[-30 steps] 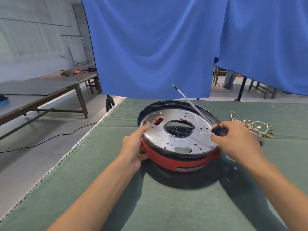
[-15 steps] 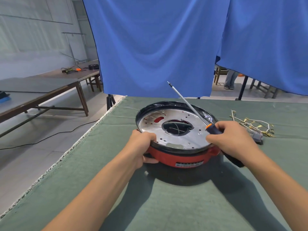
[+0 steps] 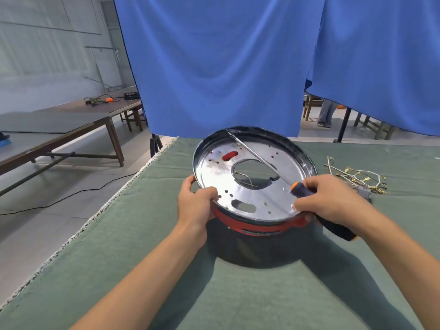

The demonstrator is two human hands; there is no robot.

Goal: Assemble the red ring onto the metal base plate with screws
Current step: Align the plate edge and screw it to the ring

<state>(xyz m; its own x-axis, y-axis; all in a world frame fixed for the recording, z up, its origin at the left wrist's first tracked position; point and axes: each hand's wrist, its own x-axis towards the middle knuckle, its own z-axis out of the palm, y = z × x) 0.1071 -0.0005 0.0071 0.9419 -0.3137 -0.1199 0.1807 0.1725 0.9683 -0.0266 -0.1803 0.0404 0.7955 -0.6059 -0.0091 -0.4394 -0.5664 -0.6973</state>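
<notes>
The shiny metal base plate [image 3: 259, 198], round with a large centre hole and several small holes, sits inside the red ring [image 3: 252, 223]. The assembly is tilted up, its far rim raised toward the blue curtain. My left hand [image 3: 194, 202] grips the left near rim of plate and ring. My right hand [image 3: 329, 202] holds a screwdriver [image 3: 302, 188] with a black and orange handle, and its thumb also presses the right near rim. The long shaft lies across the plate, tip near the far rim. No screws are visible.
A green cloth covers the table [image 3: 166, 270], whose left edge drops to the floor. A bundle of wires with brass terminals [image 3: 357, 177] lies to the right of the plate. Blue curtains [image 3: 214, 67] hang behind. Wooden benches [image 3: 71, 125] stand to the left.
Both hands have tipped the plate and ring up, so the far rim is higher and the face turns toward me. The screwdriver shaft has dropped to lie across the plate.
</notes>
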